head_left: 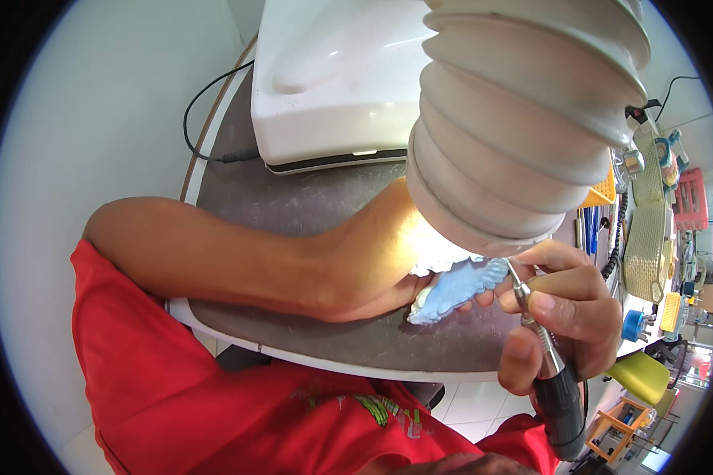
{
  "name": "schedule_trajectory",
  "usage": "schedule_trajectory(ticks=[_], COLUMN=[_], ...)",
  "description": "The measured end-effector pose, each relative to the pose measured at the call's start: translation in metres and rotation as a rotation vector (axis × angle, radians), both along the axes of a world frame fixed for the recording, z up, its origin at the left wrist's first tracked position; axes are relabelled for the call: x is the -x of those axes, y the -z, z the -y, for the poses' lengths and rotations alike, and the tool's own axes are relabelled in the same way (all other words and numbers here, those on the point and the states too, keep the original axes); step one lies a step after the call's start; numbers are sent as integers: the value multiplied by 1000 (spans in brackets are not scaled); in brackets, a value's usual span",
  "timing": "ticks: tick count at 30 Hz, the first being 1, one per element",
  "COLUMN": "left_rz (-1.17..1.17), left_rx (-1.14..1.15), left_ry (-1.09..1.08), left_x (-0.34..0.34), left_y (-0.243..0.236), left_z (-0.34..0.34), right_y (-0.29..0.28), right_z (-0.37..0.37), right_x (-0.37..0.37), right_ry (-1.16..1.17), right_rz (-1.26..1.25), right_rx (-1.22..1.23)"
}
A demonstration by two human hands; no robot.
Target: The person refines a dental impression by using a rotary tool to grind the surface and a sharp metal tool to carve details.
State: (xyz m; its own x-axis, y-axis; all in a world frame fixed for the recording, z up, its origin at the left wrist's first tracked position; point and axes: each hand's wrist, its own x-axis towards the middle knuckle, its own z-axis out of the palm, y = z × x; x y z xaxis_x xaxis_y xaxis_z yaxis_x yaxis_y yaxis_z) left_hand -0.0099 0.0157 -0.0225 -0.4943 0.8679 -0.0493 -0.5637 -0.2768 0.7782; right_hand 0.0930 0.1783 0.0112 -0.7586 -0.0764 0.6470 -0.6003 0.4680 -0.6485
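Partly behind the hose [523, 127], left hand [376, 257]

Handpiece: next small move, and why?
Probably ease the handpiece lightly along the edge of the blue piece: the right hand grips it pen-like, tip at that edge, while the left hand holds the piece by the ribbed duct. Whether the tip touches is unclear.
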Motion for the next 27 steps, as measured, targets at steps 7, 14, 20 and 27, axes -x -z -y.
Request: schedule_trajectory(ticks=[7, 14, 20, 27], left_rz=[42, -132, -192, -166], left_rx=[-79, -54, 19, -13], left_ry=[108, 238, 250, 171], left_x=[5, 15, 18, 14], left_y=[3, 20, 11, 19], left_z=[4, 12, 13, 12], right_y=[-4, 2, 2, -2], right_z=[5, 2, 3, 5], right_x=[1, 3, 4, 5], right_ry=[18, -41, -37, -26], right_rz=[-67, -129, -152, -134], right_rx=[-116, -161, -206, -257])
